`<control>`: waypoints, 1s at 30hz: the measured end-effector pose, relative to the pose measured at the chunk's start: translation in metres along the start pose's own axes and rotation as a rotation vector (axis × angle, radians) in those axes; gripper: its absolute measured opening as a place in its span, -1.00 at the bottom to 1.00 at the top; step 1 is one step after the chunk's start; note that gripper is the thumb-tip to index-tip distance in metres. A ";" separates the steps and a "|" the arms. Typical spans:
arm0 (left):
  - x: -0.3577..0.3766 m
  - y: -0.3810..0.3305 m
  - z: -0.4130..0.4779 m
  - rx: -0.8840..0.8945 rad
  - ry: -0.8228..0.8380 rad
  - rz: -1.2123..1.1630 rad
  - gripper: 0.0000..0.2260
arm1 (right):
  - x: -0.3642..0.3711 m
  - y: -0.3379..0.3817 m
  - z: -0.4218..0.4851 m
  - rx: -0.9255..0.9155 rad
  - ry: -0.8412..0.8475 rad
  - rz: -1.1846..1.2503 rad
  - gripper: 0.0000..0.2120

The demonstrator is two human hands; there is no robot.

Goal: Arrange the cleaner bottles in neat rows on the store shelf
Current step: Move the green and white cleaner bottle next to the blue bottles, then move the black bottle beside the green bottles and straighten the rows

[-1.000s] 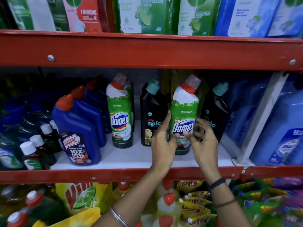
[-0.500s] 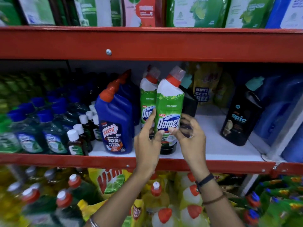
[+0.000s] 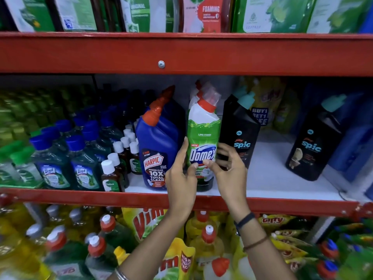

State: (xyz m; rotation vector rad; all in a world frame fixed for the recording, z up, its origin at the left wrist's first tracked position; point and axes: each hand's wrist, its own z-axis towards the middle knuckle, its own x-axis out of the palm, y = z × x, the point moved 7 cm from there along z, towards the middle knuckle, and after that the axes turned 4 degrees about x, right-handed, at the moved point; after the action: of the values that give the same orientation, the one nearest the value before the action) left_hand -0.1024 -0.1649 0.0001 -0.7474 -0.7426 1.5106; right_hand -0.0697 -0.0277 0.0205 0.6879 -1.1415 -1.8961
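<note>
The Domex bottle [image 3: 202,142] stands upright at centre frame on the white shelf [image 3: 272,178], near the front edge. Its body is green and white, with a red collar and a clear cap. More caps of the same kind show directly behind it, in a row running back.

The left hand [image 3: 181,178] presses flat against the bottle's left side, fingers pointing up. The right hand [image 3: 228,170] grips the right side, thumb across the label and fingers curled behind. Both hands hold the bottle between them.

Just left of the bottle stands a blue Harpic bottle [image 3: 157,154] with a red-orange nozzle; another of the same sits behind it. The left hand lies between the two brands and covers part of the Harpic label.

Just right stands a black Spic bottle [image 3: 240,136] with a teal cap, partly hidden by the right hand's fingers. A second Spic [image 3: 314,142] stands well apart at right frame, with bare shelf between the two.

Left frame holds small brown bottles [image 3: 111,174] with white caps and dark green bottles [image 3: 84,164] with blue caps, packed in rows. Contents cannot be judged through the opaque cleaner bottles.

A red beam [image 3: 181,53] crosses the upper frame, with green pouches [image 3: 149,15] above it. Yellow bottles [image 3: 207,239] fill the lower frame below the red front rail [image 3: 80,199].
</note>
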 end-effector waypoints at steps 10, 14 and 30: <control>0.009 -0.025 -0.021 0.223 -0.075 0.169 -0.53 | -0.010 -0.002 -0.005 -0.012 0.083 -0.027 -0.64; 0.029 -0.052 -0.035 0.423 -0.110 0.120 -0.62 | -0.050 -0.005 -0.010 -0.035 -0.049 -0.053 -0.68; 0.269 -0.023 0.001 -0.245 0.585 -0.113 -0.53 | -0.230 -0.060 0.063 0.012 -0.423 -0.401 -0.34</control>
State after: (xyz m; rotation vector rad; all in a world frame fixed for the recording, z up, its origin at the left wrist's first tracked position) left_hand -0.1060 0.1047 0.0104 -1.2407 -0.5131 1.0269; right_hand -0.0167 0.2118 0.0058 0.5655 -1.3481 -2.4600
